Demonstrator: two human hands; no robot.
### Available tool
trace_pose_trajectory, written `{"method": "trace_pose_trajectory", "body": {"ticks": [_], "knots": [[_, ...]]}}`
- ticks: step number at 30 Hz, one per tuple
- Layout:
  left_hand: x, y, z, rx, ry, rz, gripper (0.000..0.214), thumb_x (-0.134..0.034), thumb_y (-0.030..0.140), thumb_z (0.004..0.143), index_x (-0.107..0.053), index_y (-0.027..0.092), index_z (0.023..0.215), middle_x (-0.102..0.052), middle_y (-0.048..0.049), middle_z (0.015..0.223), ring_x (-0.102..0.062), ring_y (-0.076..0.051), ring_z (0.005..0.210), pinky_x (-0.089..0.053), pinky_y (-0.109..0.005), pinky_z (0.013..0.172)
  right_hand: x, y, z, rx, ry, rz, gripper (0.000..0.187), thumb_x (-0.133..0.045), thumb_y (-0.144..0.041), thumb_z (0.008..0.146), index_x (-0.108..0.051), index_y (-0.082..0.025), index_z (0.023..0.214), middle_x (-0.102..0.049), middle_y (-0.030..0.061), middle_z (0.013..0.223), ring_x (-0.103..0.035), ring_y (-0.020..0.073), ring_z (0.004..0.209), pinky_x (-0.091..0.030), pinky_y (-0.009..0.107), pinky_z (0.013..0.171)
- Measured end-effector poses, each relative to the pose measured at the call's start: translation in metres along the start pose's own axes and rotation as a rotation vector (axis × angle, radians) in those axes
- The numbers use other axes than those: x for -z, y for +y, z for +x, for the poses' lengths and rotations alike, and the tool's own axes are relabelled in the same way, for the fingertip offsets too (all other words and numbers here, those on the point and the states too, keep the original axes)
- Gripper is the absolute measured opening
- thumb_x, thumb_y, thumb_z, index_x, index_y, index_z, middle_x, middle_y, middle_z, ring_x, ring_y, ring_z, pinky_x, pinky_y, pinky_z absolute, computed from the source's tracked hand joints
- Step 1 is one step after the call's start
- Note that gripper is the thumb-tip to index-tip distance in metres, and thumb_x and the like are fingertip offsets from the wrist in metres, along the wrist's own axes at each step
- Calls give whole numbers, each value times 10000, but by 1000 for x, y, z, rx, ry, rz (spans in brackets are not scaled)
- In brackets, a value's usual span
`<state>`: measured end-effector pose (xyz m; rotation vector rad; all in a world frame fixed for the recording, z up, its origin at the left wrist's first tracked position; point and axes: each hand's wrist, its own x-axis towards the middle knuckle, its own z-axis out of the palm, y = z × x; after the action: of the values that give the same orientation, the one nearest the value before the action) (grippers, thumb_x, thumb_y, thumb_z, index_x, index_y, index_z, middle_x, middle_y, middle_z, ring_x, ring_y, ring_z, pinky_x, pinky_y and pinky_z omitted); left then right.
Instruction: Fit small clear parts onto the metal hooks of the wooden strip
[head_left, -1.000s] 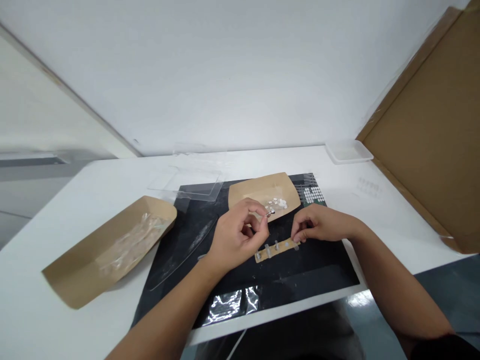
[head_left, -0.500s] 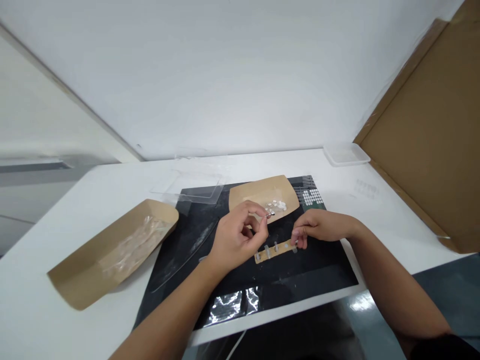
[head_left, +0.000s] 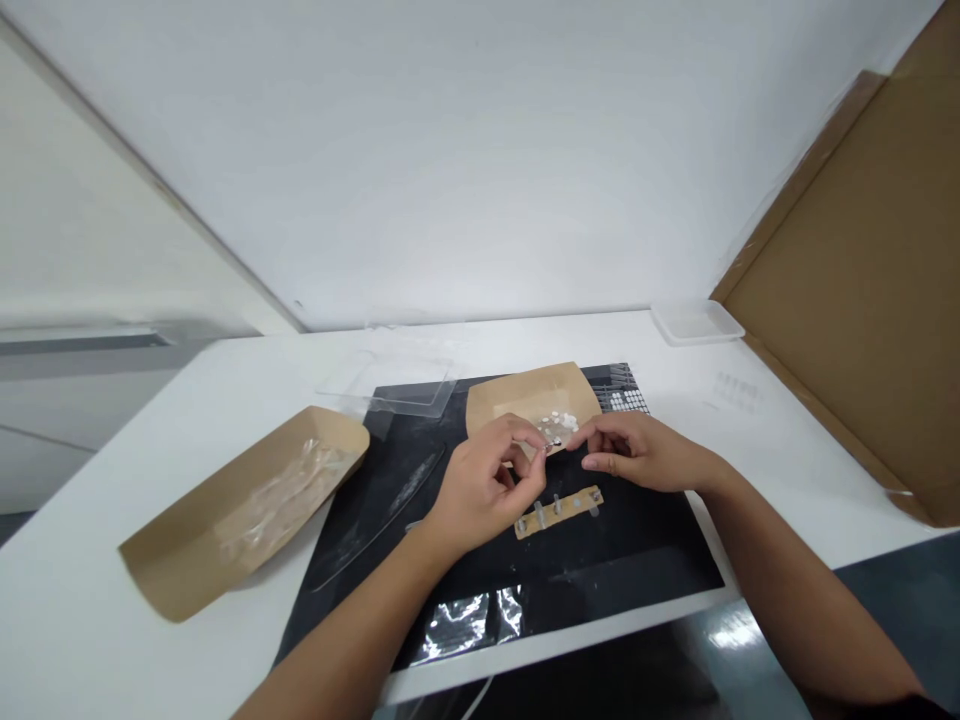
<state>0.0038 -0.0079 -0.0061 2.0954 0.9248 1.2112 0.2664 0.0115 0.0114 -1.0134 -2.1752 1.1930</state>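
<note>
My left hand (head_left: 491, 485) is closed in a pinch on a small shiny metal piece (head_left: 551, 449), too small to name more exactly. My right hand (head_left: 645, 452) is just to its right, index finger stretched towards the metal piece and thumb apart from it. I see nothing held there, and I cannot tell if the fingertip touches the piece. Below both hands, a tan strip (head_left: 568, 508) with several small clear and metallic bits along it lies on the black mat (head_left: 600, 575). Behind the hands sits a cardboard tray (head_left: 514, 390) holding small white discs (head_left: 566, 422).
A longer cardboard tray (head_left: 180, 540) with clear plastic bags (head_left: 289, 490) stands at the left. Clear plastic sheets (head_left: 397, 375) lie at the back. Rows of white dots (head_left: 630, 401) mark the mat's far right corner. A clear plastic container (head_left: 697, 322) stands by the large cardboard panel (head_left: 855, 270).
My right hand has left the right end of the tan strip and moved up towards the metal piece in my left hand. The strip's right end now shows. The view has shifted slightly.
</note>
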Motion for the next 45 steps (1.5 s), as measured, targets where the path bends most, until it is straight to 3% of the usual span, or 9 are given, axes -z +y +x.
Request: {"method": "trace_pose_trajectory", "body": {"ticks": [5, 10, 16, 20, 24, 27, 31, 37, 45], "knots": [[1, 3, 2, -94, -71, 1, 88, -635, 132, 965, -657, 193, 1024, -701, -55, 1009, -632, -61, 593, -484, -141, 453, -17, -1, 4, 76, 135, 92, 273, -720, -388, 994, -732, -236, 1220, -739, 11, 945, -652, 120, 762, -542, 252, 696], [1, 5, 8, -257, -55, 17, 173, -665, 60, 922, -658, 187, 1040, -712, -55, 921, -705, -136, 795, -531, -176, 556, -28, -1, 7, 54, 124, 198, 203, -722, -396, 996, -774, -232, 1103, -758, 10, 882, -708, 130, 759, -586, 259, 727], [1, 7, 10, -322, -49, 9, 179, -678, 39, 908, -667, 180, 1019, -741, -67, 912, -715, -161, 860, -576, -219, 632, -28, -4, 5, 35, 158, 289, 216, -780, -407, 945, -796, -223, 1058, -761, 19, 853, -721, 139, 730, -597, 254, 685], [1, 4, 6, -267, -53, 4, 157, -678, 64, 923, -674, 188, 1018, -741, -69, 952, -731, -157, 864, -544, -176, 554, -29, -4, 6, 37, 209, 283, 204, -772, -403, 952, -786, -219, 1038, -753, 16, 847, -707, 124, 696, -585, 245, 657], [-1, -1, 0, -56, -50, -57, 106, -689, 149, 951, -687, 185, 1050, -721, -36, 910, -652, -70, 578, -482, -139, 437, -30, -5, 6, 71, 248, 212, 189, -762, -392, 960, -764, -213, 1019, -734, 11, 847, -677, 116, 686, -558, 243, 641], [-2, -1, -1, 39, -48, -129, 74, -699, 188, 955, -700, 178, 1028, -719, -34, 926, -611, -40, 498, -494, -140, 424, -30, -7, 5, 117, 253, 179, 161, -748, -355, 966, -731, -203, 1018, -712, 3, 822, -652, 111, 673, -528, 236, 616], [-2, 2, 0, 48, -39, -165, 66, -699, 194, 957, -724, 176, 1016, -718, -58, 1004, -639, -39, 512, -514, -139, 420, -34, -8, 5, 203, 309, 75, 77, -728, -279, 959, -708, -208, 980, -675, -14, 793, -602, 102, 655, -495, 234, 601], [-3, 3, 0, 83, -24, -217, 95, -690, 183, 965, -751, 171, 1037, -707, -68, 1031, -681, -52, 518, -522, -137, 400, -46, -10, 7, 436, 536, -171, 74, -712, -154, 900, -670, -209, 923, -705, 30, 890, -631, 129, 731, -506, 239, 589], [-7, 9, 0, 40, 98, -116, 89, -706, 146, 910, -773, 167, 965, -733, -56, 942, -628, -55, 517, -514, -151, 409, -58, -15, 11, 516, 673, -306, 100, -703, -123, 920, -657, -212, 926, -727, 41, 906, -699, 138, 776, -576, 248, 649]]}}
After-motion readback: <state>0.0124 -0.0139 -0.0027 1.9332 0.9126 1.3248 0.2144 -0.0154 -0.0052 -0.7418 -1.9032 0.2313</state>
